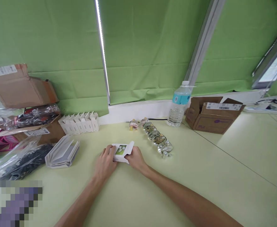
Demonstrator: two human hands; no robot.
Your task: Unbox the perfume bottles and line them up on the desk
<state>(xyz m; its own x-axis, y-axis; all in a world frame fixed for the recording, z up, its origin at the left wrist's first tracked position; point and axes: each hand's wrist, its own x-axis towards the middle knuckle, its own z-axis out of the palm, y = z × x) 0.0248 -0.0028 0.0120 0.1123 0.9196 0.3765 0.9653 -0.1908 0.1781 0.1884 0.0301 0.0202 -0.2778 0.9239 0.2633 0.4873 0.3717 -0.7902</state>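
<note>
Two bare hands had a small white paperboard box squeezed between them on the pale green tabletop, the left hand curled over its left end with the fingers pressed down and the right hand cupped against the other end, a flap sticking up beside the photo on its face. Just past the right hand, a row of clear faceted glass ornaments with gold caps lay near a ribbed plastic water bottle, and a neat row of white folded cartons stood off to the left
</note>
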